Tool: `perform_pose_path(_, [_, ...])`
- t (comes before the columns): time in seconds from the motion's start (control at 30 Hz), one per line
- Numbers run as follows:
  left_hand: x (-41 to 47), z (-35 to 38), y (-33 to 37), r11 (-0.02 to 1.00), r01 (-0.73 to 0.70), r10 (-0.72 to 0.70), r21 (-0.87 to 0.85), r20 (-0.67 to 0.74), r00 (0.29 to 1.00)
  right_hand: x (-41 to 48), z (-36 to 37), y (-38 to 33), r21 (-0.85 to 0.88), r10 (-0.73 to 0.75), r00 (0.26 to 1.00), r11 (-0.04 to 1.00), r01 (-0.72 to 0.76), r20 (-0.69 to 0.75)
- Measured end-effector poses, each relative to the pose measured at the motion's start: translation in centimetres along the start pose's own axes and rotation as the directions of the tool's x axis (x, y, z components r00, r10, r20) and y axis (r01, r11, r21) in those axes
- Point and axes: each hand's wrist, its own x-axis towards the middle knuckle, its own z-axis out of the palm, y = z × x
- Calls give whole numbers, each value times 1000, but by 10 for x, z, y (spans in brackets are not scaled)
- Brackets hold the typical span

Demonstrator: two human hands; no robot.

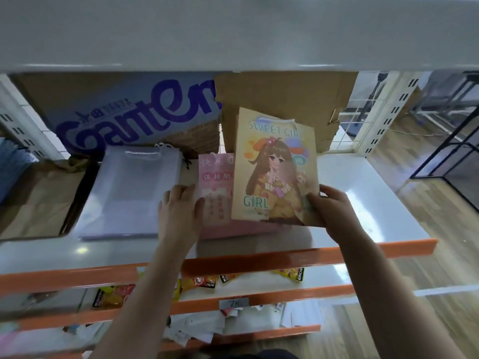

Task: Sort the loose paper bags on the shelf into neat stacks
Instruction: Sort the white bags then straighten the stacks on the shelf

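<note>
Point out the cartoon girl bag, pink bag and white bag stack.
cartoon girl bag (pixel 272 164), head view, printed front
pink bag (pixel 216 177), head view, exposed left strip
white bag stack (pixel 129 193), head view, top bag's face

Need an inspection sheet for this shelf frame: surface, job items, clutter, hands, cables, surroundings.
Surface: white shelf, orange front lip.
Job's things: cartoon bag tilted over pink bag; white bags stacked left; brown bags far left.
Clutter: boxes behind; snack packets on lower shelf.
Grippers: left hand flat on pink bag; right hand grips cartoon bag's corner.
Cables: possibly a thin cord, far right.
Surroundings: wood floor, black frame.
</note>
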Motion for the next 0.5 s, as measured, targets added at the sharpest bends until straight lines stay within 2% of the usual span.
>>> perform_pose_path(0.1, [-6, -8, -20, 999, -42, 42, 0, -86, 995, 2, 26, -8, -67, -36, 995, 997, 42, 90])
perform_pose_path(0.23, [-17, -6, -43, 1000, 2, -1, 8, -58, 998, 5, 53, -2, -247, -85, 994, 964, 100, 73])
perform_pose_path(0.4, [-22, -2, -48, 1000, -3, 2, -5, -59, 998, 6, 63, 7, -478, -184, 983, 863, 165, 7])
perform_pose_path(0.5, [-23, -1, -46, 1000, -13, 14, 8, -33, 999, 2, 62, 13, -585, -281, 960, 775, 239, 21])
